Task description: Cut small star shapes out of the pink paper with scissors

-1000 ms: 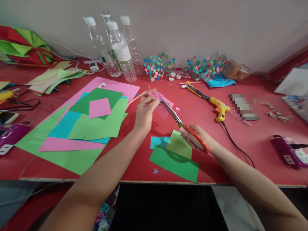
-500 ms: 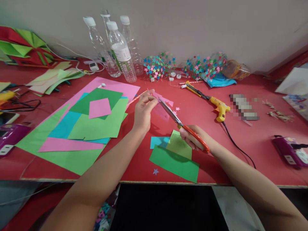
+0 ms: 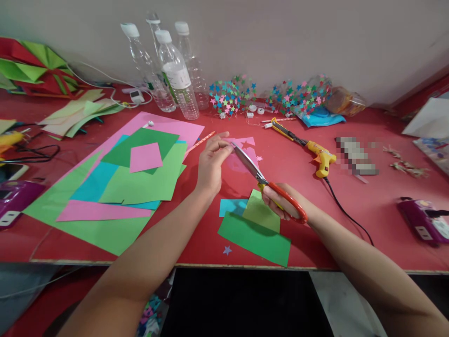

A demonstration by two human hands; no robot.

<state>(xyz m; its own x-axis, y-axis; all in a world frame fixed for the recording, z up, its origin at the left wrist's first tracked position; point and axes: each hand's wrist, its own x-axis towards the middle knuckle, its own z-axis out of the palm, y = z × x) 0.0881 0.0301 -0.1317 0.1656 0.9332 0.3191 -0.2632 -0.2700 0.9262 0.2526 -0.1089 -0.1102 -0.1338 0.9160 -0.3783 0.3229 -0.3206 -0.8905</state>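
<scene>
Red tabletop (image 3: 201, 238) spread before us, grey wall (image 3: 280, 37) beyond it, and at the centre we have the scissors (image 3: 249, 164), tips angled far and left! Our right hand (image 3: 280, 199) has its fingers curled round the orange-red handle. Our left hand (image 3: 212, 161) is right at the tips, thumb and forefinger pressed together; what sits between them, we cannot tell. Pink paper (image 3: 250, 153) shows just behind the blades, a lilac star (image 3: 227, 250) near, a yellow glue gun (image 3: 323, 159) to the right, bottles (image 3: 177, 77) far left.
</scene>
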